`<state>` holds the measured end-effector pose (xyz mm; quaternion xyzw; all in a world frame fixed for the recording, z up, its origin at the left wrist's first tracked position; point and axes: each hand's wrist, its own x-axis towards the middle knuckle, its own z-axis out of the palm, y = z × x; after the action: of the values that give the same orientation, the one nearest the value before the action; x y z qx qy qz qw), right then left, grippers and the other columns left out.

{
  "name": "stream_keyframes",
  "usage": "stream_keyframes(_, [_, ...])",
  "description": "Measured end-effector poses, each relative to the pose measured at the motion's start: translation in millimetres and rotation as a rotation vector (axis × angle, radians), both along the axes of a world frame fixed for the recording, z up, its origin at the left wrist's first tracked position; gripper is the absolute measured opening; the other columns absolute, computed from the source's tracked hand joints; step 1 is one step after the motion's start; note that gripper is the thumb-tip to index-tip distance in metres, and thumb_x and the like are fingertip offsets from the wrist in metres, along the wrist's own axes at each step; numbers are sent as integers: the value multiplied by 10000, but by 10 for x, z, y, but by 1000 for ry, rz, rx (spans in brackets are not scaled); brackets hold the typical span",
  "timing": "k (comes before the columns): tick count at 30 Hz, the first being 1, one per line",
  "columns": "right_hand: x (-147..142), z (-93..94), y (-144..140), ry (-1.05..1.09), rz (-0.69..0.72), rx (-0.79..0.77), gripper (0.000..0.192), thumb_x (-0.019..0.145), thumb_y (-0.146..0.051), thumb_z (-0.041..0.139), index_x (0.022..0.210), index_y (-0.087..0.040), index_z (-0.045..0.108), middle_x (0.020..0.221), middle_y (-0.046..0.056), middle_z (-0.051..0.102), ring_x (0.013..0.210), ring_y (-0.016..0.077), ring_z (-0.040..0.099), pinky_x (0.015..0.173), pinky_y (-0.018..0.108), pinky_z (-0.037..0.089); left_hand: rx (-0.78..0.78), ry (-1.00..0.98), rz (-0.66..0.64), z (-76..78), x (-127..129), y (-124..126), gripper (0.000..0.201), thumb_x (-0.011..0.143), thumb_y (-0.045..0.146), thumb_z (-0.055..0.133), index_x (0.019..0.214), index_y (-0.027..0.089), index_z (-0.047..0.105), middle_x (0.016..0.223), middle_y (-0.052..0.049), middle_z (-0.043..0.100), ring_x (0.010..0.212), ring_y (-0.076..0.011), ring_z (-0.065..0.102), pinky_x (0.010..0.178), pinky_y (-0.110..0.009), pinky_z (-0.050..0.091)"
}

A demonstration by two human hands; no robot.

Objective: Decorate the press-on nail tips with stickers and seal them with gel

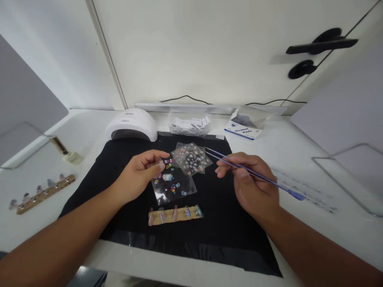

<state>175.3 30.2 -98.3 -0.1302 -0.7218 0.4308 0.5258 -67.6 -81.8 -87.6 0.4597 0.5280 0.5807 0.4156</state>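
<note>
Left hand [140, 173] rested on black mat [227, 223], fingertips pinching edge of clear sticker sheet [173, 185]; grip closed on it. Right hand [254, 187] at 3 o'clock held purple tweezers [239, 165], grip clamped on shaft, tips apart, hovering near second sticker sheet [191, 158] at 12 o'clock. Nail-tip strip [175, 214] lay at 6 o'clock. Risk: tiny decal could slip off tweezer tips; loose sheet could slide on mat if left pinch eased.

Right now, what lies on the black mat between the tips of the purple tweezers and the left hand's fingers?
In the head view, a clear sticker sheet with small coloured decals lies between the purple tweezers and the left hand.
</note>
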Motion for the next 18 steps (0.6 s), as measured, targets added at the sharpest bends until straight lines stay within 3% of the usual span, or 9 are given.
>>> stream_keyframes(5, [-18, 76, -194, -14, 258, 25, 206, 977, -358, 554, 1132, -300, 678, 909, 48, 740, 994, 245, 658, 924, 469, 525, 76, -16, -36, 36, -8, -31, 219, 817, 234, 713, 1008, 183, 621, 706, 47, 579, 591, -75, 527, 568, -186, 451])
stream_keyframes(9, [-75, 131, -362, -58, 394, 30, 218, 985, -321, 547, 1159, -296, 676, 926, 41, 767, 1082, 249, 628, 1029, 495, 450, 122, -26, -98, 47, -22, -80, 177, 864, 264, 705, 990, 190, 604, 747, 42, 569, 588, -61, 513, 534, -155, 456])
stream_keyframes(18, [-361, 206, -520, 15, 505, -122, 202, 965, -345, 591, 1104, -276, 720, 866, 34, 746, 932, 211, 697, 857, 426, 556, 129, 31, -221, 66, -142, -154, 212, 862, 249, 739, 1048, 192, 656, 770, 31, 576, 565, -49, 506, 473, -117, 451])
